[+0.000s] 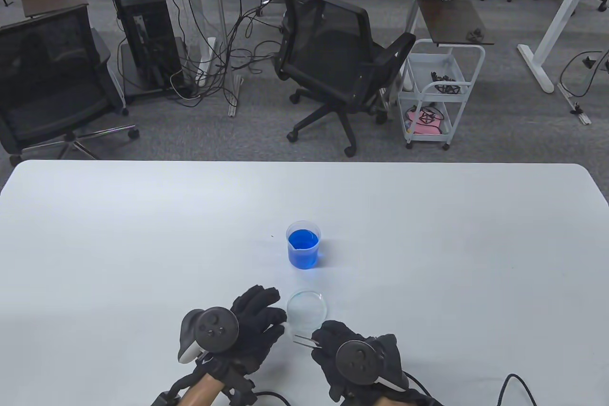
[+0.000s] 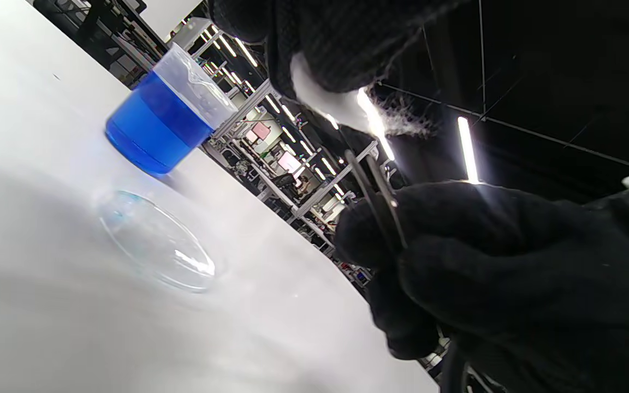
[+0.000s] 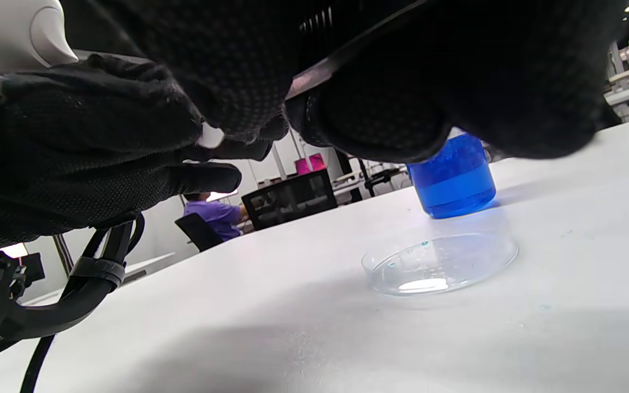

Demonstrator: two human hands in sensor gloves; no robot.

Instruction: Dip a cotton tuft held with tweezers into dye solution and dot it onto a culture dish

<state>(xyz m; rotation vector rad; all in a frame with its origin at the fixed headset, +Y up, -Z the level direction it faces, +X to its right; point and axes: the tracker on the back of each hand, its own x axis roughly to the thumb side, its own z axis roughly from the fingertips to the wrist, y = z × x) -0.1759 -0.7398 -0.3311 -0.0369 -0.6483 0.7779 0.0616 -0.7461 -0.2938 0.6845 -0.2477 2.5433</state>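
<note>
Cotton (image 2: 336,101) between left fingers (image 2: 342,49)

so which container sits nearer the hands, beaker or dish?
The dish: clear, shallow, right beside the left hand fingertips. The beaker of blue dye stands farther back.

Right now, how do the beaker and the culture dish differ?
The beaker is tall and holds blue liquid; the culture dish is shallow and looks nearly empty, with only faint specks showing in the right wrist view. The beaker stands farther from the hands; the dish lies just beyond them. Both are clear, round, upright and rest on the white table.
</note>
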